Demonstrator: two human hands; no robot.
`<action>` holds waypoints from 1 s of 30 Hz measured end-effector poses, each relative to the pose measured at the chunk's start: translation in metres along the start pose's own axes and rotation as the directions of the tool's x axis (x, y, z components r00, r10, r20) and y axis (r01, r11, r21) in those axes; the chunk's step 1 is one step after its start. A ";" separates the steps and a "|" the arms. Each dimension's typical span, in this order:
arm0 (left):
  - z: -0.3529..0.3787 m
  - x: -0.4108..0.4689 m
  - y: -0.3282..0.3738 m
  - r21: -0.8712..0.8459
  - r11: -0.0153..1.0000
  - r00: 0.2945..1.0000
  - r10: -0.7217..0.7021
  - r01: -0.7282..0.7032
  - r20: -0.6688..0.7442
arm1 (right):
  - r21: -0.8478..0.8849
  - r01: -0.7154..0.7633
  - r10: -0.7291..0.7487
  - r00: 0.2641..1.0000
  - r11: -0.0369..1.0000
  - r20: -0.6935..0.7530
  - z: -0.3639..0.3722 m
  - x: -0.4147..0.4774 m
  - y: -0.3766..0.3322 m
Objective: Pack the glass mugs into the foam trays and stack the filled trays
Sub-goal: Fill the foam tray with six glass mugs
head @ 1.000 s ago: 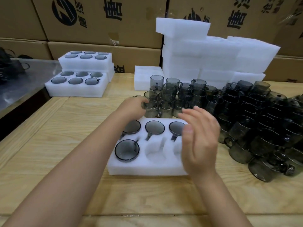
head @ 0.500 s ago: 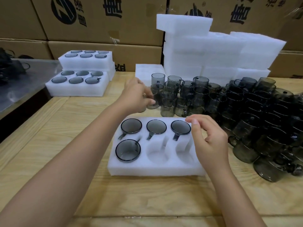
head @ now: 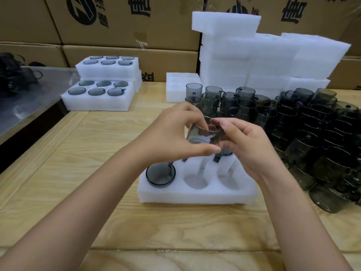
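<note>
- Now: glass mug (head: 203,133) is up in the air between both hands, over the back half of the near foam tray (head: 195,198) and clear of the foam. My guess is it is held up so its handle can be lined up with a pocket's slot.
- Left hand (head: 172,137): thumb underneath, fingers curled over the mug's body. Right hand (head: 248,145): fingertips pinch the mug's right side, probably to steer it. The exact contact is blurred.
- Mug looks smoky grey, see-through, thin-walled and tilted. Blur hides its handle.
- Tray: one seated mug (head: 160,174) in the front-left pocket. Front-middle pocket (head: 196,180) and front-right pocket (head: 227,180) are bare. The hands hide most of the back row. The middle pocket seems the likely target.
- Loose mugs (head: 293,124) crowd the table (head: 97,143) to the right, within easy reach.
- Filled trays (head: 97,103) sit stacked at far left, out of the working path.
- Blank foam stack (head: 254,55) stands behind, against cardboard boxes (head: 117,20).
</note>
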State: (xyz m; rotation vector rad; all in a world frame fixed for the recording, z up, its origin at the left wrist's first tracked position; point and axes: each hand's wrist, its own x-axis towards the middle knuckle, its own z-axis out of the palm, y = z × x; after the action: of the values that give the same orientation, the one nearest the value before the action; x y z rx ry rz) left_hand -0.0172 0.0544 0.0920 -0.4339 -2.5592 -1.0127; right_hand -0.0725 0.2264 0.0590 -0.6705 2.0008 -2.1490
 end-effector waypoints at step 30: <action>0.028 -0.026 -0.025 -0.072 0.991 0.978 -0.096 0.111 0.186 | -0.694 0.108 -0.144 0.990 0.712 0.006 0.022 -0.013 0.013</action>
State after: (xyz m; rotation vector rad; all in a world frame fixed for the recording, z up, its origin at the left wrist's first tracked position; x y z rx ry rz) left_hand -0.0095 0.0524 0.0470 -0.4371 -2.7343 -1.1674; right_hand -0.0550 0.2093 0.0435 -0.8571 2.8816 -1.4017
